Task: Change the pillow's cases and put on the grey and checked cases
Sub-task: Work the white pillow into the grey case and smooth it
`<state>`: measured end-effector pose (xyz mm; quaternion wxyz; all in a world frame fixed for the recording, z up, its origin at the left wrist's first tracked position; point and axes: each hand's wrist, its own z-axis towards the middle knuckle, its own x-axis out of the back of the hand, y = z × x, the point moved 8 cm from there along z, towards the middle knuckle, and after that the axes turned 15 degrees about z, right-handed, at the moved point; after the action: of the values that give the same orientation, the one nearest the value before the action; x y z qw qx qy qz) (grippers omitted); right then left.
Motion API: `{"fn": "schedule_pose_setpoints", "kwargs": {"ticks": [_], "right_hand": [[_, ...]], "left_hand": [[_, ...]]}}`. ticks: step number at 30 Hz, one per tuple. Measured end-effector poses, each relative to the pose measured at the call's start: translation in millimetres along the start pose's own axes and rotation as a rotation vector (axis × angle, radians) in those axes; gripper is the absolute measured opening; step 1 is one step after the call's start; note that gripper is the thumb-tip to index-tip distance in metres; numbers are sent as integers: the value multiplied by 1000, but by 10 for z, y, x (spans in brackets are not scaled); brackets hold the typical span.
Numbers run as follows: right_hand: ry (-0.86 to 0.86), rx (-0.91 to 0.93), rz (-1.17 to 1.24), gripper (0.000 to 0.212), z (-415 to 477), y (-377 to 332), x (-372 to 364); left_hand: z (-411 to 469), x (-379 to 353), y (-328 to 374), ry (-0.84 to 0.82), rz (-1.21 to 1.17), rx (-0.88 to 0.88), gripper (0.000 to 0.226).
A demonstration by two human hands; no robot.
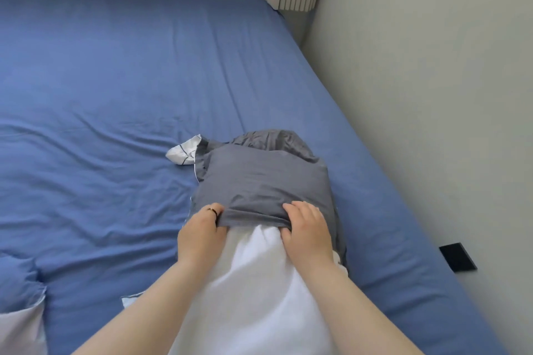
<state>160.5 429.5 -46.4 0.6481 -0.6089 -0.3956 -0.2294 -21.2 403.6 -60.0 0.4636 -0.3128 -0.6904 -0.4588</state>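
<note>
Both bare forearms run up from the bottom edge, one on each side of the soft white pillow (259, 282), backs of the hands up. Left hand (202, 229), thin dark ring (214, 211) on one finger: fingers curled round the left end of the hem of the dark grey fabric pillowcase (259, 181). Right hand (305, 230): fingers curled over the right end of the same hem, thumb just below it on the pillow.

Grey pillowcase covers the pillow's far part; near part is bare white. Slack grey fabric is bunched at the far end.

Pillow lies on the blue bed sheet (115, 95), near the bed's right edge by the pale wall (432, 66). White cloth with thin dark lines (183, 153) sticks out at the grey pillowcase's far-left corner, touching it.
</note>
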Motion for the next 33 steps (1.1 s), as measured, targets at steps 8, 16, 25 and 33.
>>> {"fn": "schedule_pose_setpoints", "kwargs": {"ticks": [8, 16, 25, 33], "right_hand": [[111, -31, 30, 43, 413, 74, 29], [118, 295, 56, 16, 21, -643, 42], [215, 345, -111, 21, -241, -412, 143], [353, 44, 400, 29, -172, -58, 414]], "left_hand": [[-178, -137, 193, -112, 23, -64, 44], [-78, 270, 515, 424, 131, -375, 41], [-451, 409, 277, 552, -46, -349, 36], [-439, 363, 385, 380, 139, -340, 30]]}}
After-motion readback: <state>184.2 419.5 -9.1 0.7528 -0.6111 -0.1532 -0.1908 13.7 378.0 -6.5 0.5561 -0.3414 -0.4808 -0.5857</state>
